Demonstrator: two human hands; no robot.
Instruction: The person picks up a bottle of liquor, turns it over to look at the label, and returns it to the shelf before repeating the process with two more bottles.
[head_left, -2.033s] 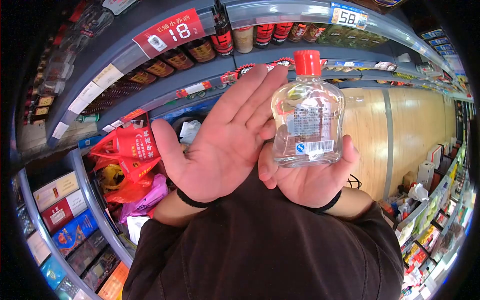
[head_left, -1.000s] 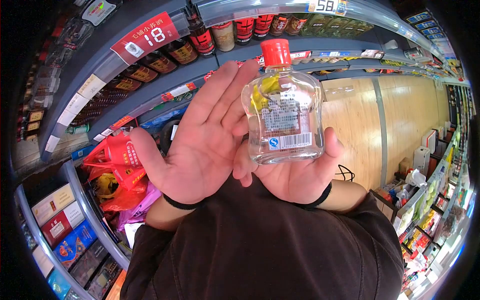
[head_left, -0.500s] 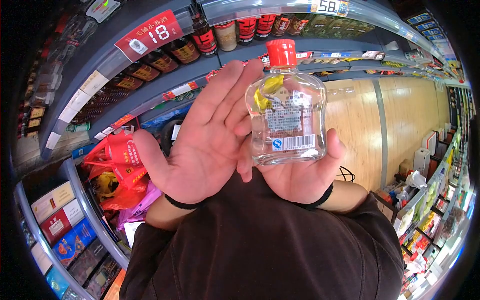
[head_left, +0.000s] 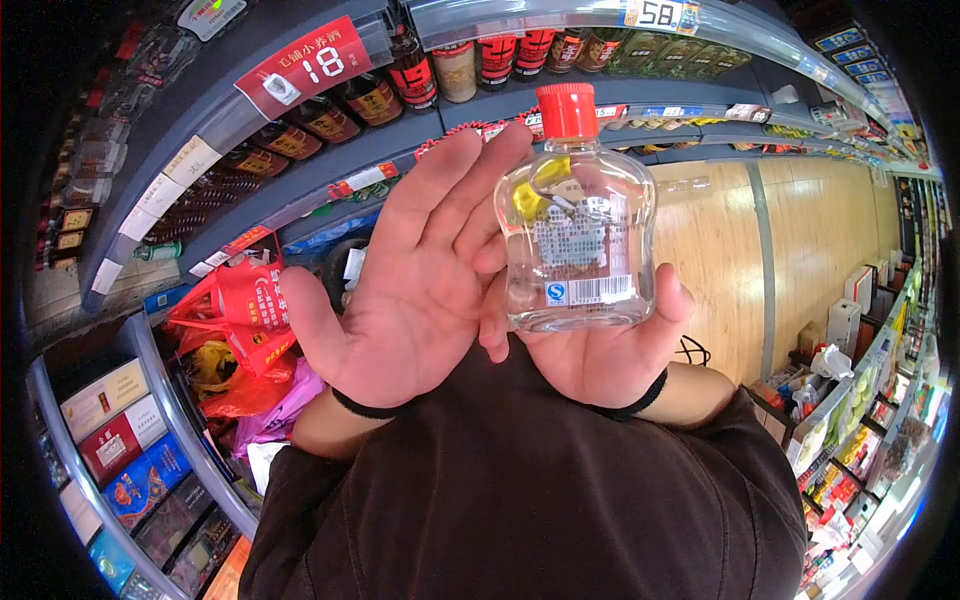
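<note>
A small clear glass liquor bottle with a red ribbed cap stands upright in the middle of the view. Its printed label and barcode face me, and a yellow patch shows through the glass. My right hand holds it from beneath and behind; the thumb stands up at its right side, and the other fingers are mostly hidden. To the left, my left hand is open with its palm toward me and thumb spread out. Its fingers reach up beside the bottle's left edge, overlapping it in this view.
Shelves of dark bottles with a red price tag curve across the back. Red plastic bags lie at left, above boxed goods. Wooden floor runs along the right, beside another stocked shelf.
The bottle has shifted very slightly down and right in my right hand. My left hand has moved slightly right, its thumb and fingers a little closer in.
</note>
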